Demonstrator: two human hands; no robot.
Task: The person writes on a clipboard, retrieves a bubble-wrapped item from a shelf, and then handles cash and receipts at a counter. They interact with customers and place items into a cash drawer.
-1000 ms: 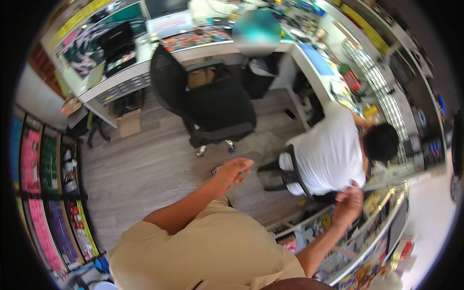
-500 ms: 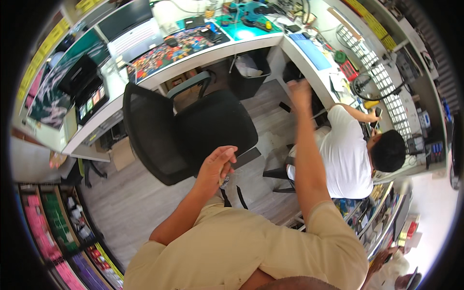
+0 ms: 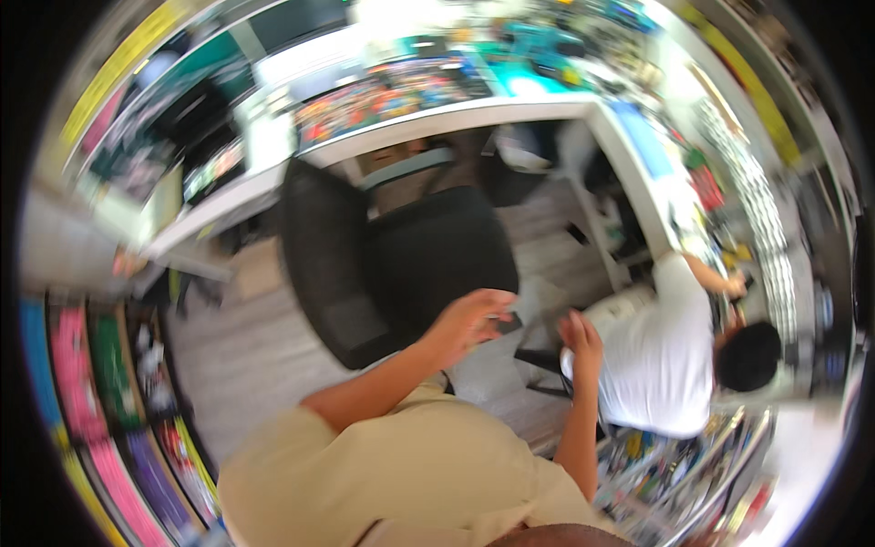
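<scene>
My left hand is held out in front of my body, over the chair's front corner as seen from above. Its fingers are loosely bent and apart, and I see nothing in them. The office chair behind it has a black seat and a dark mesh back; a dark flat part of it shows at my fingertips. My right hand is raised to the right of it, nearest a co-worker's white shirt, touching nothing I can see. Its fingers look partly curled and are smeared by motion.
A white L-shaped desk runs along the far side and right, loaded with a laptop, colourful mat and tools. The co-worker sits at the right, holding something dark. Black shelving with coloured packs stands at the left; a dark bin is under the desk.
My right hand has come down and back from far out ahead. The left hand's fingers have loosened and spread. The whole view has swung, so the room appears shifted right and lower.
</scene>
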